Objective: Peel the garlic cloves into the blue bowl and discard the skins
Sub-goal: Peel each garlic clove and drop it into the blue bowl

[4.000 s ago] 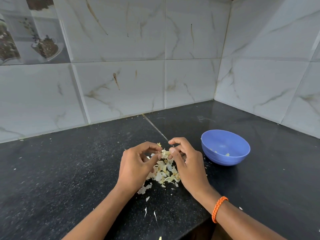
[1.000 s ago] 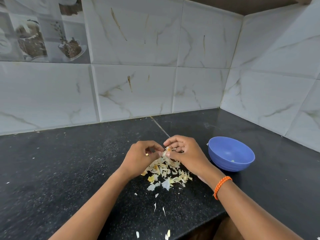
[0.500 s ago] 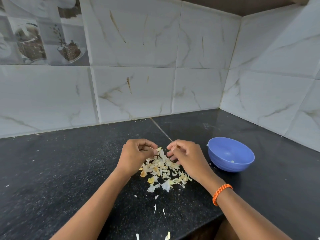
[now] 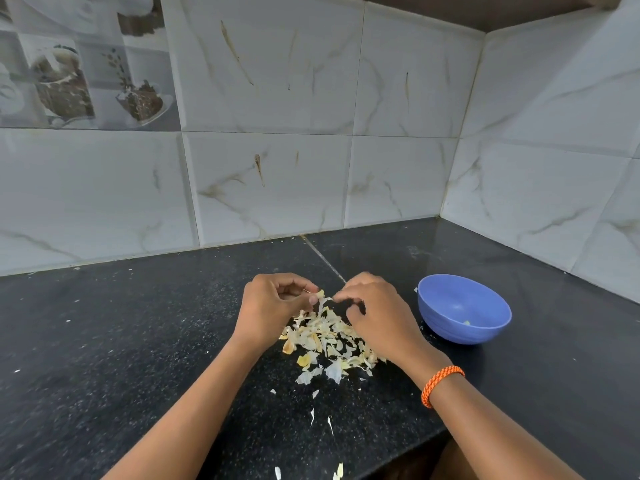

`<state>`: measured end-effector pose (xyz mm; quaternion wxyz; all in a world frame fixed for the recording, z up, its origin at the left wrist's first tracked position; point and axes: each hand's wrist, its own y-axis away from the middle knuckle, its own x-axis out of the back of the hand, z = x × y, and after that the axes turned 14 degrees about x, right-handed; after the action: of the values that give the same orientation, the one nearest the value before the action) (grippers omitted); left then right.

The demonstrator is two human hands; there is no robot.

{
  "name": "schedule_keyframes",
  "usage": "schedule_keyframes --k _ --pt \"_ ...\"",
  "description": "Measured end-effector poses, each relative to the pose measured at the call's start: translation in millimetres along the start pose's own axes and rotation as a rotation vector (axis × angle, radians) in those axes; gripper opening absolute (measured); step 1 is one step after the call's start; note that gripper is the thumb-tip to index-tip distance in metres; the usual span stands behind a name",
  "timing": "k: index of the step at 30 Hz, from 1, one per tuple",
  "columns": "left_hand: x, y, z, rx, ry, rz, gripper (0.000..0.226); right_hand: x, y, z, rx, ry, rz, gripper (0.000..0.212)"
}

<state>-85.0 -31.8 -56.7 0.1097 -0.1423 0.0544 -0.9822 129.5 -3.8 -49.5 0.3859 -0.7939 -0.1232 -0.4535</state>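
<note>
My left hand point(image 4: 273, 306) is curled over the pile of garlic skins point(image 4: 329, 344) and pinches a small garlic clove point(image 4: 319, 294) between thumb and fingers; most of the clove is hidden. My right hand point(image 4: 377, 317), with an orange band on its wrist, hovers just to the right with curled fingers. Its fingertips pinch a thin strip of skin point(image 4: 327, 300) that runs across to the clove. The blue bowl point(image 4: 485, 332) stands on the black counter to the right of my right hand, with a small pale piece point(image 4: 466, 322) on its bottom.
The black stone counter point(image 4: 138, 341) sits in a corner of marble-patterned wall tiles. Stray skin flakes point(image 4: 313, 415) lie toward the counter's front edge point(image 4: 398, 455). A joint line point(image 4: 322, 258) crosses the counter behind my hands.
My hands were pressed together one second ago and have drawn a little apart. A strip of skin now stretches between them. The bowl has not moved.
</note>
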Motion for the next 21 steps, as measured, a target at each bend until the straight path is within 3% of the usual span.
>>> schedule_keyframes --k 3,6,13,21 --pt "-1 1 2 0.016 0.012 -0.037 0.012 1 -2 -1 -0.003 -0.181 0.189 0.027" --pt "-4 1 2 -0.012 -0.024 -0.058 0.014 -5 -4 -5 0.034 -0.260 0.180 0.021" --pt "-8 3 4 -0.004 0.113 -0.048 0.015 -16 1 -11 -0.155 -0.714 0.328 0.013" --pt "-14 8 4 0.048 0.274 -0.050 0.021 -19 6 -22 -0.240 -0.852 0.470 0.008"
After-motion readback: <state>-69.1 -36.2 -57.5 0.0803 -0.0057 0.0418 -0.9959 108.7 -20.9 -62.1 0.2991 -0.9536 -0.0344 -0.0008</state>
